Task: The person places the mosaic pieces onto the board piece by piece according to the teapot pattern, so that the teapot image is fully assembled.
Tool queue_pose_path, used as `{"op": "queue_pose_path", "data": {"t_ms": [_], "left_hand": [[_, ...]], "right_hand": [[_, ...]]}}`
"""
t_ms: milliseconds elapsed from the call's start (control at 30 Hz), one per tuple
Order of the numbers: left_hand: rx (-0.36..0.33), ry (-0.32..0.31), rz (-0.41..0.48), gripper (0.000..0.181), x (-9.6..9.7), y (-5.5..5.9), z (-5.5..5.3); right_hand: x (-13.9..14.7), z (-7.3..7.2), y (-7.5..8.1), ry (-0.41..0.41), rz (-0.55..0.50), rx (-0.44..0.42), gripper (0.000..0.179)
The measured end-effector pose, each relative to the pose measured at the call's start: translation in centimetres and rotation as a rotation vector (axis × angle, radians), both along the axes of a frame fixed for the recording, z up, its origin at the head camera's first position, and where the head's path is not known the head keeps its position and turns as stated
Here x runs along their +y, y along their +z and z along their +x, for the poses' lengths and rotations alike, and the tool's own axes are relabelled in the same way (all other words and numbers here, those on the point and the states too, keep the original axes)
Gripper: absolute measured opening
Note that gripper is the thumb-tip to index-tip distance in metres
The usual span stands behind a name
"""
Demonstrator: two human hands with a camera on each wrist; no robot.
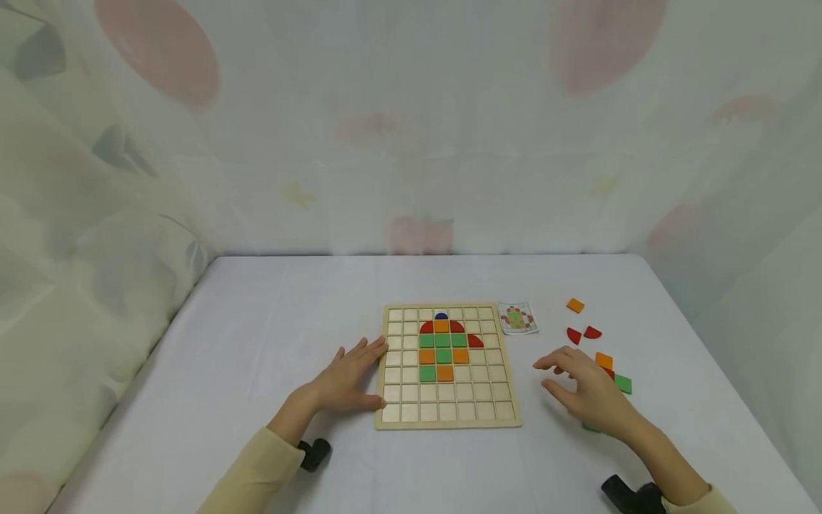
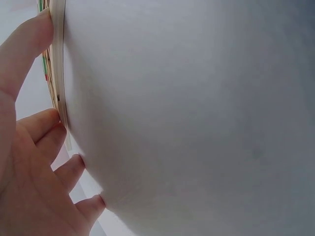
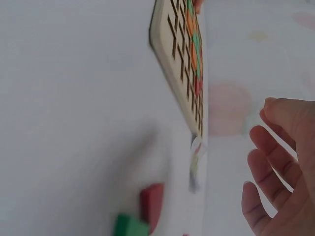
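With right hand [image 1: 589, 389], hovering right of the board [image 1: 464, 392], loosely bending empty fingers; with left hand [image 1: 347, 380], touching the board's left edge with spread, unclenched fingers.

Just behind the left hand [image 1: 349, 380] begins a plain, pale yellow sleeve [image 1: 253, 475], with a stubby black wrist device [image 1: 315, 455] jutting out beside its cuff. Further back from the right hand [image 1: 591, 389], beyond bare forearm, sit a matching sleeve [image 1: 703, 502] and another black device [image 1: 632, 494], its end cylindrical.
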State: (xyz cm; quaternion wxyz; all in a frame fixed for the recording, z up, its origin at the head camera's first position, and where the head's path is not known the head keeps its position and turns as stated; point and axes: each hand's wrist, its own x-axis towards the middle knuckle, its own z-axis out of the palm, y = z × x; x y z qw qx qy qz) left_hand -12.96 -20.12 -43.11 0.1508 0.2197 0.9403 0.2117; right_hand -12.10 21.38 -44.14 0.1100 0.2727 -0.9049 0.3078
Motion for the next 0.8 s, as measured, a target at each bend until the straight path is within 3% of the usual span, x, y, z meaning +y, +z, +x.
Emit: {"op": "queue_pose_path", "data": {"t_ms": [433, 633, 800], "left_hand": [[0.007, 0.002, -0.016, 0.091, 0.1, -0.1, 0.0], [0.005, 0.004, -0.017, 0.092, 0.1, -0.1, 0.0], [0.000, 0.009, -0.015, 0.091, 0.1, 0.0, 0.1]], "right_hand": [[4.1, 3.0, -1.8, -0.109, -0.017, -0.056, 0.038], [5.7, 3.7, -2.5, -0.092, -0.021, -0.098, 0.037], [6.3, 4.0, -3.1, -0.056, 0.003, -0.081, 0.037]]}}
